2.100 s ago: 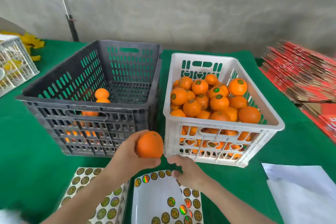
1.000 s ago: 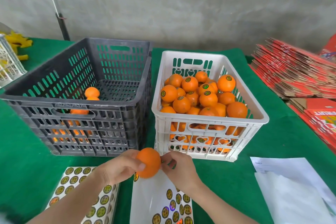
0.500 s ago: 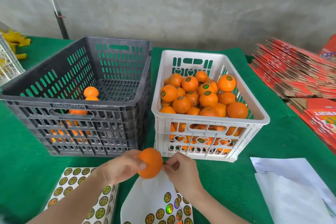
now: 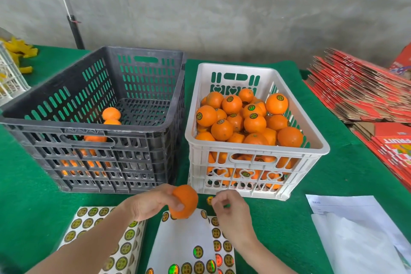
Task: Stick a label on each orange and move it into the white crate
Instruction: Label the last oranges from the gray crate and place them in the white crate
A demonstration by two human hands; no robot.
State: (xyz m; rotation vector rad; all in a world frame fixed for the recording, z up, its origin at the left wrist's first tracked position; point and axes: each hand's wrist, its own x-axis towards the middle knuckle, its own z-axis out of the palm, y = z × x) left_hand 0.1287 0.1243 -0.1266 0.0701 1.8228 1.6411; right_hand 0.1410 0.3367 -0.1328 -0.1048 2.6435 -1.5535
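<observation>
1. Our left hand (image 4: 153, 203) grips an orange (image 4: 185, 204) over the sheet (image 4: 184, 236), handy for labelling.
2. Our right hand (image 4: 229, 211), fingers curled, pinches a label (image 4: 209, 200) just beside the orange.
3. The crate (image 4: 255, 153) sits just beyond both hands, heaped. We must clear its near rim, and we judge there is room at its right side.
</observation>
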